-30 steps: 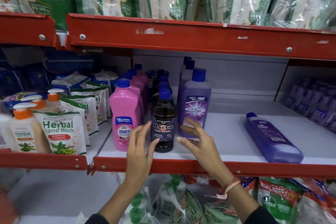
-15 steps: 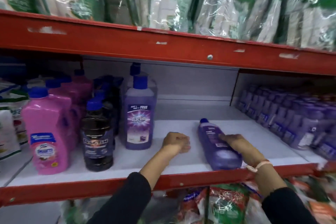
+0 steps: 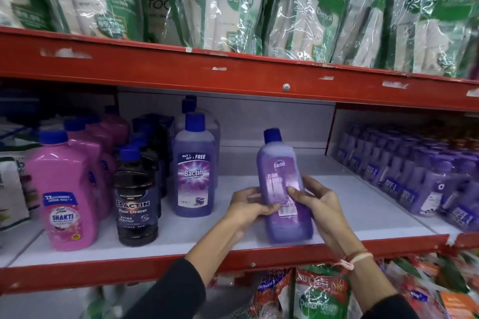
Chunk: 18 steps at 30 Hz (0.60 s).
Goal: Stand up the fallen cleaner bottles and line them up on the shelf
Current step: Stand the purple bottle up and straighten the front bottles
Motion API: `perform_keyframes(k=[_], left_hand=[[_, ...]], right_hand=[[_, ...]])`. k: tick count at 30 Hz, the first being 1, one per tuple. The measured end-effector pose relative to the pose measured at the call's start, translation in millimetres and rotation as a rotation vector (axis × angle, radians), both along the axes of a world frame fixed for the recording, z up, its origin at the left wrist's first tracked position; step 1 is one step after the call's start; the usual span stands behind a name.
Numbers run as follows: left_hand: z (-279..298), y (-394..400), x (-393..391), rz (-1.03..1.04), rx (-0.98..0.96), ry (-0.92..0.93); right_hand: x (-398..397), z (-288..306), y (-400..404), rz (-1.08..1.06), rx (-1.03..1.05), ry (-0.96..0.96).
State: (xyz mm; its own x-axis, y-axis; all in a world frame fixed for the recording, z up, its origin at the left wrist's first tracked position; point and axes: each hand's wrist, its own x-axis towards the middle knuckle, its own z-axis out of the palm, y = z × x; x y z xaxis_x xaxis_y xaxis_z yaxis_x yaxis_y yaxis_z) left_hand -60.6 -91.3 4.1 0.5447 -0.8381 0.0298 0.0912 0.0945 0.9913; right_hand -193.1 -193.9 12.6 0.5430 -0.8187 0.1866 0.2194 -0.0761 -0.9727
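Note:
A purple Bactin floor cleaner bottle [image 3: 282, 189] with a blue cap is nearly upright over the front of the white shelf [image 3: 363, 204], tilted slightly left at the top. My left hand [image 3: 248, 206] grips its left side and my right hand [image 3: 320, 204] grips its right side. To the left stand rows of upright bottles: a purple Bactin bottle [image 3: 194, 171], a dark Bactin bottle [image 3: 135, 197] and a pink Shakti bottle [image 3: 62, 194], each with more behind.
Shrink-wrapped packs of purple bottles [image 3: 420, 171] fill the shelf's right side. A red shelf beam [image 3: 233, 77] runs overhead with Dettol refill pouches [image 3: 305, 8] above it. More pouches [image 3: 321, 292] hang below the red front lip [image 3: 103, 272].
My hands left the dark bottle, moved right to the purple bottle lying flat, and raised it to nearly upright. The view has shifted right.

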Motion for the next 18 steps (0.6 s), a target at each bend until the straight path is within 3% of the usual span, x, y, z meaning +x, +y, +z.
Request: perform_keyframes(k=[3, 6, 15, 18], left_hand=[[7.4, 36.5, 21.8, 0.062, -0.070, -0.213], [4.0, 73.0, 41.6, 0.113, -0.132, -0.296], [-18.7, 120.5, 62.0, 0.262, -0.175, -0.317], [-24.5, 124.2, 57.0, 0.271, -0.189, -0.321]], right_hand=[[10.8, 1.8, 25.6, 0.040, -0.080, -0.056], [28.3, -1.8, 53.6, 0.075, -0.180, -0.069], [67.9, -14.4, 94.9, 0.131, -0.284, -0.066], [68.3, -17.6, 98.0, 0.023, -0.308, -0.025]])
